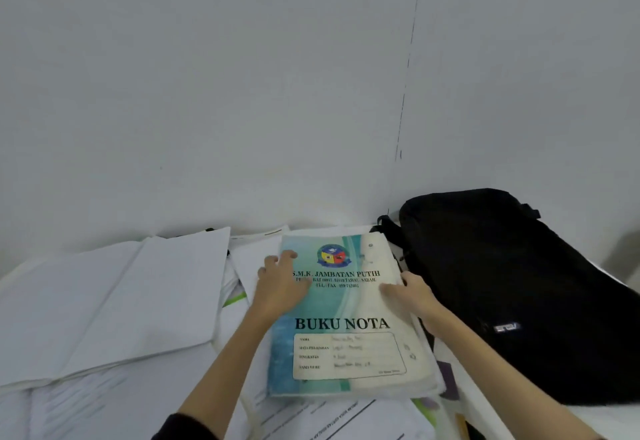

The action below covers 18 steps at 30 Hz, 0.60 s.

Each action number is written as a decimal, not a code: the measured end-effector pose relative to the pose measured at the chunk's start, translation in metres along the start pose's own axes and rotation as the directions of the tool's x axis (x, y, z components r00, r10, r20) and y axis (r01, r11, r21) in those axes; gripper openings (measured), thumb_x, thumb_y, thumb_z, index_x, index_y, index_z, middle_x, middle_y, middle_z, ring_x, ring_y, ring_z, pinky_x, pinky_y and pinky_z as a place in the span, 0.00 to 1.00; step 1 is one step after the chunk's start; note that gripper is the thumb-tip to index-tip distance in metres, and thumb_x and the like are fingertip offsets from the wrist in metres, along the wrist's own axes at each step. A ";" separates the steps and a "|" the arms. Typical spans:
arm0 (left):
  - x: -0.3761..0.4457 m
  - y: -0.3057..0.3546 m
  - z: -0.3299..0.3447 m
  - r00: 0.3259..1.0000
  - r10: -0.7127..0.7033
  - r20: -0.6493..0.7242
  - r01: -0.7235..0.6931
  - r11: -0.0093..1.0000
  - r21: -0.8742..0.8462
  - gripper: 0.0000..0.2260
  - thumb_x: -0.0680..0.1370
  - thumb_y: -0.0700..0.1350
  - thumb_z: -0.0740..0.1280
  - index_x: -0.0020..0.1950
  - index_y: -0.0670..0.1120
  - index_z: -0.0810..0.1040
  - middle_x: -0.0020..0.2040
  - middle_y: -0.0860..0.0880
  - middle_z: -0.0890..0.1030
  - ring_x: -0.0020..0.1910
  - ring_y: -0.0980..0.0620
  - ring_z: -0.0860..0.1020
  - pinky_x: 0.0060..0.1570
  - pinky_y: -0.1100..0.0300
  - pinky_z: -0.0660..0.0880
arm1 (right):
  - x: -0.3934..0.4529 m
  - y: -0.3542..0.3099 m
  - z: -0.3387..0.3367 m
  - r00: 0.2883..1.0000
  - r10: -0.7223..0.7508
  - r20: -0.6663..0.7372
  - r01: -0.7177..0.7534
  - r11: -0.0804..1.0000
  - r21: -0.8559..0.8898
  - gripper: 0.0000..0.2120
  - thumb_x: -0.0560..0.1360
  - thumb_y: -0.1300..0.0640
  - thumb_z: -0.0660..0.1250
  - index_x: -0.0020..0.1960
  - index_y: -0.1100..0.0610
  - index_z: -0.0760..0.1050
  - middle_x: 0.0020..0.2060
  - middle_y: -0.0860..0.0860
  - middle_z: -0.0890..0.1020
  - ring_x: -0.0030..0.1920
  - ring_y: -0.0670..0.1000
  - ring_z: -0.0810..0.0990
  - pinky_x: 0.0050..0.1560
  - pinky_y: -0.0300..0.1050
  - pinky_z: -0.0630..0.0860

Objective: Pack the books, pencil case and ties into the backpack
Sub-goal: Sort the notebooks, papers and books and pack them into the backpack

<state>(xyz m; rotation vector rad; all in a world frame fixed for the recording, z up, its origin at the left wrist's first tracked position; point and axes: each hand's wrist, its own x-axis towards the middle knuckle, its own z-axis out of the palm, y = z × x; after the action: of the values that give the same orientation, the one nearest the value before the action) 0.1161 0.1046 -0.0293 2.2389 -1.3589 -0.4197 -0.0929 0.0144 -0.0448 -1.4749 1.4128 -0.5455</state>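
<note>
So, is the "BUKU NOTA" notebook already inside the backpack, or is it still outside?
Still outside. The notebook lies closed, cover up, on the papers beside the black backpack, with the left hand and the right hand on it.

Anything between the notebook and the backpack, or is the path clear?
Nothing visible lies between them: the teal-and-cream "BUKU NOTA" notebook, under the left hand and right hand, sits right beside the black fabric backpack. But the backpack lies flat and no opening shows.
</note>
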 end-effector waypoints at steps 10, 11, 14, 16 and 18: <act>0.004 -0.008 -0.010 0.958 -0.069 0.278 0.273 0.507 -0.817 0.14 0.75 0.35 0.67 0.61 0.38 0.73 0.55 0.38 0.81 0.44 0.44 0.82 0.38 0.55 0.81 | 0.003 -0.004 0.006 0.990 0.139 0.016 -0.135 0.921 0.366 0.14 0.75 0.57 0.69 0.55 0.66 0.74 0.46 0.62 0.83 0.45 0.60 0.83 0.44 0.50 0.80; 0.003 -0.004 -0.014 0.962 -0.042 0.270 0.258 0.462 -0.848 0.15 0.76 0.34 0.66 0.62 0.40 0.72 0.55 0.39 0.81 0.45 0.42 0.82 0.40 0.51 0.81 | 0.001 -0.009 0.004 0.992 0.114 0.045 -0.122 0.909 0.399 0.14 0.75 0.57 0.68 0.55 0.66 0.75 0.45 0.62 0.84 0.45 0.60 0.83 0.45 0.51 0.80; -0.001 0.010 -0.044 0.992 0.045 0.118 0.091 0.395 -0.914 0.14 0.76 0.34 0.65 0.60 0.44 0.73 0.50 0.43 0.83 0.44 0.43 0.82 0.42 0.48 0.81 | -0.007 -0.038 -0.002 0.996 -0.083 0.043 0.050 0.863 0.502 0.13 0.76 0.55 0.67 0.57 0.60 0.74 0.46 0.59 0.84 0.47 0.60 0.84 0.51 0.56 0.80; -0.006 0.021 -0.073 0.994 0.113 -0.003 -0.044 0.362 -0.931 0.11 0.76 0.35 0.66 0.56 0.46 0.75 0.48 0.45 0.84 0.43 0.46 0.83 0.40 0.51 0.81 | -0.014 -0.067 -0.010 0.968 -0.253 -0.009 0.217 0.813 0.541 0.15 0.76 0.54 0.67 0.60 0.58 0.73 0.48 0.57 0.85 0.49 0.58 0.84 0.54 0.57 0.79; -0.011 0.027 -0.100 0.981 0.163 -0.103 -0.152 0.327 -0.933 0.10 0.75 0.36 0.66 0.54 0.48 0.76 0.47 0.47 0.85 0.43 0.48 0.84 0.38 0.53 0.81 | -0.023 -0.096 -0.016 0.917 -0.392 -0.079 0.367 0.747 0.554 0.15 0.76 0.52 0.66 0.61 0.56 0.72 0.49 0.54 0.84 0.49 0.55 0.84 0.51 0.52 0.79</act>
<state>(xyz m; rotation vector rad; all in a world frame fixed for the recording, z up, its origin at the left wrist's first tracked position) 0.1406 0.1288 0.0690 1.0782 -0.8929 -0.8754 -0.0649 0.0155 0.0509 -1.2671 0.7980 -1.0808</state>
